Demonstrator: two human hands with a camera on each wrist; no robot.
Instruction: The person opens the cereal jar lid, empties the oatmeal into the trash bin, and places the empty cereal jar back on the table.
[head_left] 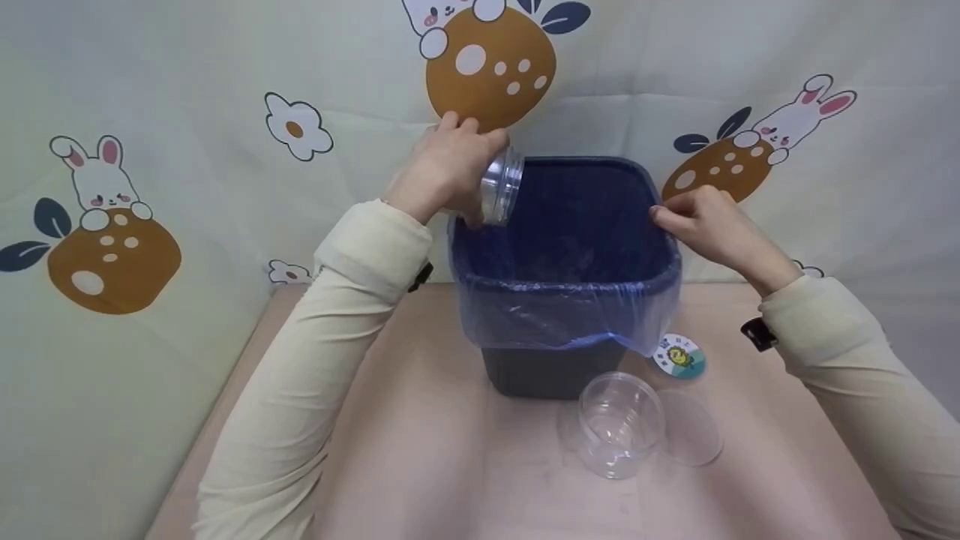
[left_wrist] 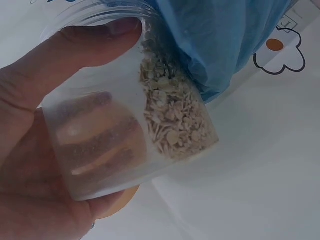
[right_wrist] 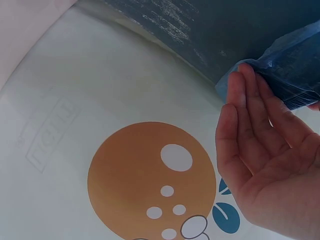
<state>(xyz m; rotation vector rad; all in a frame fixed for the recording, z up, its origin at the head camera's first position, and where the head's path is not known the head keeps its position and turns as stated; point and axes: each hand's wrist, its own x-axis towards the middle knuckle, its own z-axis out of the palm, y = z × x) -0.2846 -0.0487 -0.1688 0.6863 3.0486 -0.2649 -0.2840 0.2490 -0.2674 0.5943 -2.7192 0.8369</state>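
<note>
My left hand (head_left: 450, 169) grips a clear plastic jar (head_left: 501, 187), tipped on its side with its mouth facing in over the left rim of a dark bin (head_left: 559, 375). Pale dry flakes (left_wrist: 175, 115), like rolled oats, lie along the lower side of that jar in the left wrist view. A thin bluish bin liner (head_left: 555, 311) is folded over the bin's rim. At the right rim, my right hand (head_left: 709, 221) pinches the liner's edge between thumb and fingers; the right wrist view shows the other fingers along the liner's outside.
A second clear jar (head_left: 619, 435), without a lid, stands on the pink table (head_left: 420, 450) in front of the bin. Beside it lie a clear round disc (head_left: 694, 427) and a round printed lid (head_left: 679, 356). A patterned cloth (head_left: 360, 60) hangs close behind the bin.
</note>
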